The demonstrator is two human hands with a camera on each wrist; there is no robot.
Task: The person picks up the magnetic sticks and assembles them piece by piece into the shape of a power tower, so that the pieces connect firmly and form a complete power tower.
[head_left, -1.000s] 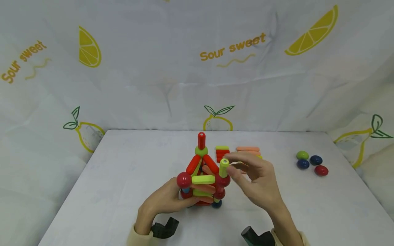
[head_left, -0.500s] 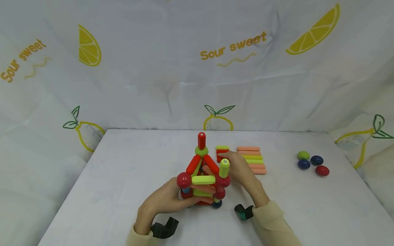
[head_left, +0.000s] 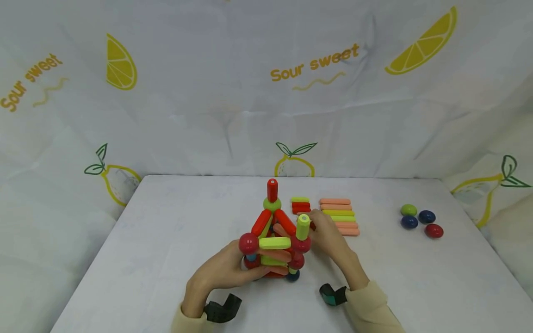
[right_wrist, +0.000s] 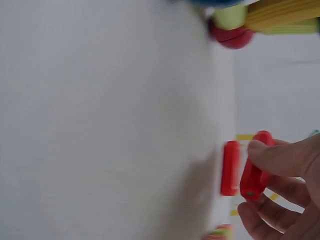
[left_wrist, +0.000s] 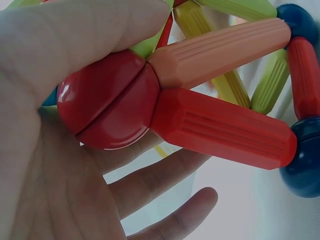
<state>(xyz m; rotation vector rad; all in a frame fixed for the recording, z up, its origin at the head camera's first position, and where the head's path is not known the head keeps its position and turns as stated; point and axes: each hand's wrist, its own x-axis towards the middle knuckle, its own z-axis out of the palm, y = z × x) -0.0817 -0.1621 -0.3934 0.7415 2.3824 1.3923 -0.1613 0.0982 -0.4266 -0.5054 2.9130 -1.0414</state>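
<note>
A model of magnetic sticks and balls (head_left: pixel 275 243) stands at the middle of the table, with a red stick (head_left: pixel 272 190) upright on its green top ball. My left hand (head_left: pixel 220 269) grips its lower left side; in the left wrist view the thumb (left_wrist: pixel 115 22) lies over a red ball (left_wrist: pixel 107 102) and the fingers reach behind. A yellow-green stick (head_left: pixel 303 227) rises from the red ball at the model's right corner. Just behind that corner, my right hand (head_left: pixel 330 235) pinches a red magnetic stick (right_wrist: pixel 256 172) between thumb and fingers, plainest in the right wrist view.
Two red sticks (head_left: pixel 300 207) and a short yellow-green one (head_left: pixel 300 199) lie behind the right hand. Beside them is a row of orange, yellow and green sticks (head_left: pixel 339 218). Several loose balls (head_left: pixel 434 231) rest at the right. A lemon-print cloth (head_left: pixel 208 115) hangs behind the table.
My right hand let go of the yellow-green stick on the corner ball, reached back to the red sticks, and now comes away with one. My left hand has stayed on the model.
</note>
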